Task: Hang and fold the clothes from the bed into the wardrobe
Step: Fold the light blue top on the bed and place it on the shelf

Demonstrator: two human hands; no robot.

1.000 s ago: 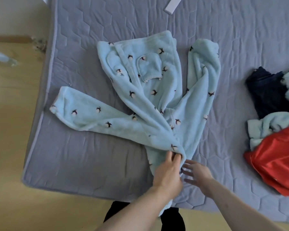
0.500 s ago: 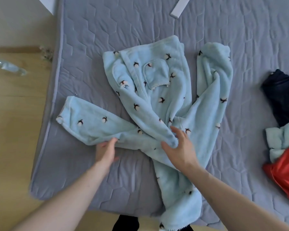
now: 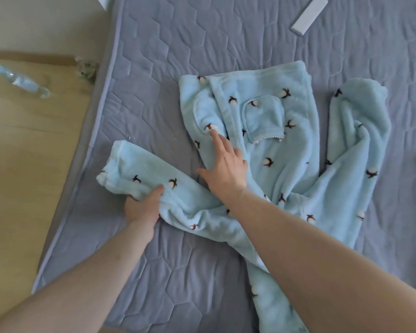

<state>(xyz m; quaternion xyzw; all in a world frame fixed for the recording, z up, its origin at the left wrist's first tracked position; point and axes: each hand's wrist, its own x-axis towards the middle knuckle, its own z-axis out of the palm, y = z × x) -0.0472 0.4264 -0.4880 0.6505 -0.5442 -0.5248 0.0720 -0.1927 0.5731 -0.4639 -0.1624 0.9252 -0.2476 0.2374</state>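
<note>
The bottom of the soft blue robe hung off the near edge of the bed. The rest lay spread on the bed, twisted in the middle where its parts crossed. That hanging part could have pulled the whole robe down to the floor if both hands let go.

The left hand held the sleeve from below. Its thumb was on top and its fingers were tucked under the fuzzy cloth, so it was closed on the sleeve. The cloth looked thick and slippery. If the hand pulled fast, the sleeve might have slid out, or dragged the body of the robe along and made more wrinkles.

The right hand lay flat on the robe with its fingers straight, pressing it down. One finger reached up to the edge by the pocket. It held nothing. If it pressed too lightly, the robe would have shifted while the sleeve was moved, and the fold would have come out crooked.

The other sleeve lay bunched on the right side. Left like that, it would have made a lumpy fold.

Farther off, a white bar lay on the bed. A clear bottle lay on the floor, where a foot could have hit it.
</note>
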